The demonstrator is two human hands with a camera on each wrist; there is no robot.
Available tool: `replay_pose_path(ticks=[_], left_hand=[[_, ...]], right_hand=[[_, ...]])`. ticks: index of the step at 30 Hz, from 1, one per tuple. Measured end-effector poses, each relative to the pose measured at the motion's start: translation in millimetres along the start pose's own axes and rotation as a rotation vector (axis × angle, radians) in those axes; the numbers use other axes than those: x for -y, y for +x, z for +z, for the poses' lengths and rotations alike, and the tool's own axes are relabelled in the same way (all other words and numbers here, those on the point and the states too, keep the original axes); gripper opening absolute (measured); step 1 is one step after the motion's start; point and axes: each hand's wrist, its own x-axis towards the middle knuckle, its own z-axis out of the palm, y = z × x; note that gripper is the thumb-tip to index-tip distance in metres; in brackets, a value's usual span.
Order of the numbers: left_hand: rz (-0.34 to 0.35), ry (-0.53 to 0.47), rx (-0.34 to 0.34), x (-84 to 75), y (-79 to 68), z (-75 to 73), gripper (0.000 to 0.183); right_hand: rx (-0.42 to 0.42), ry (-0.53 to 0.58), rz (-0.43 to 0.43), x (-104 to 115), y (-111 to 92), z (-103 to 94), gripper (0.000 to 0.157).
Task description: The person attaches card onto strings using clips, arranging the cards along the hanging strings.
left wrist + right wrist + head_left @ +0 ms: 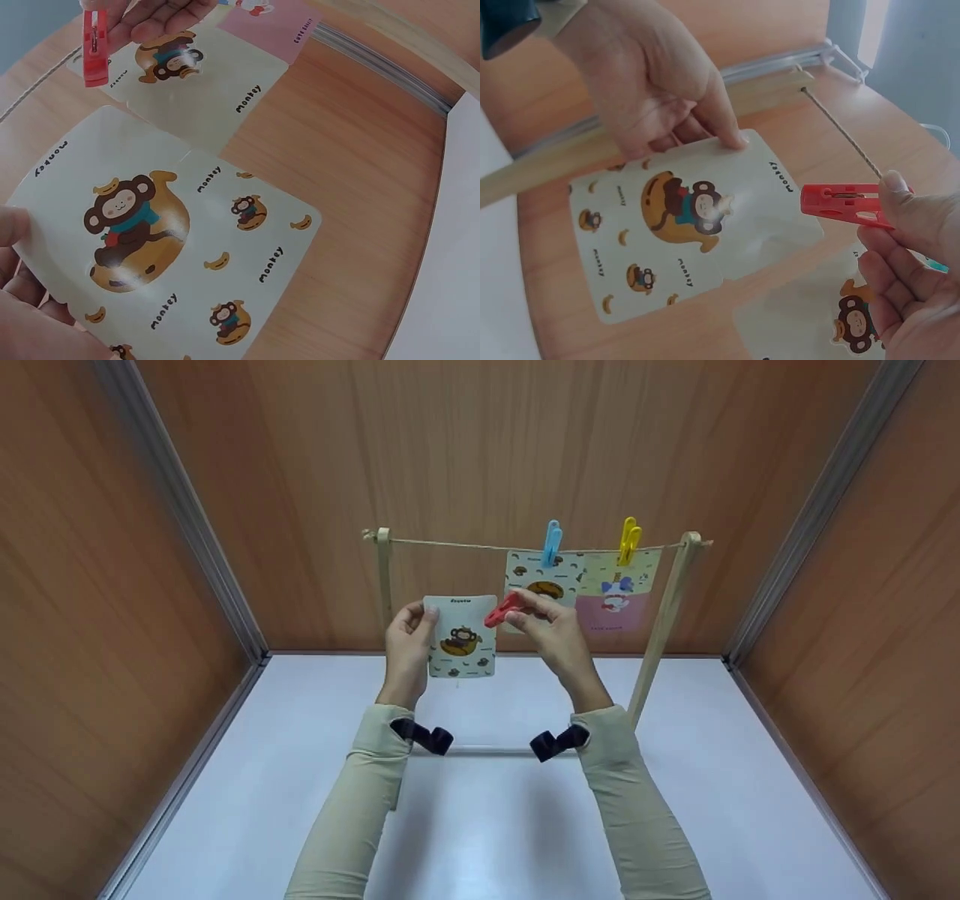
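Note:
My left hand (409,649) pinches a white card (463,660) with a monkey on a banana by its left edge, thumb in front and fingers behind. Between thumb and fingers of my right hand (553,634) is a red clothespin (840,202), its tip pointing at the card's upper right side. In the right wrist view the clothespin stands close to the card's printed top edge. Behind my right hand hangs a similar monkey card (523,570), partly hidden by the hand, held to the string (465,545) by a blue clothespin (552,544).
A yellow clothespin (629,541) holds a green and pink card (611,611) at the right of the string. The string runs between a left wooden post (384,570) and a right wooden post (664,622). A white tabletop (472,825) lies below, with wood-grain walls (465,450) around.

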Motion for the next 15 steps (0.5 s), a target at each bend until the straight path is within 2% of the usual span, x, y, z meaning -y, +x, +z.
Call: replay_pose_path(ticks=[15], left_hand=[[0.033,0.058,0.010,-24.2,10.0,12.0,0.027]], right_hand=[[-0.056,0.012,-0.122,36.9,17.5,3.4,0.043]])
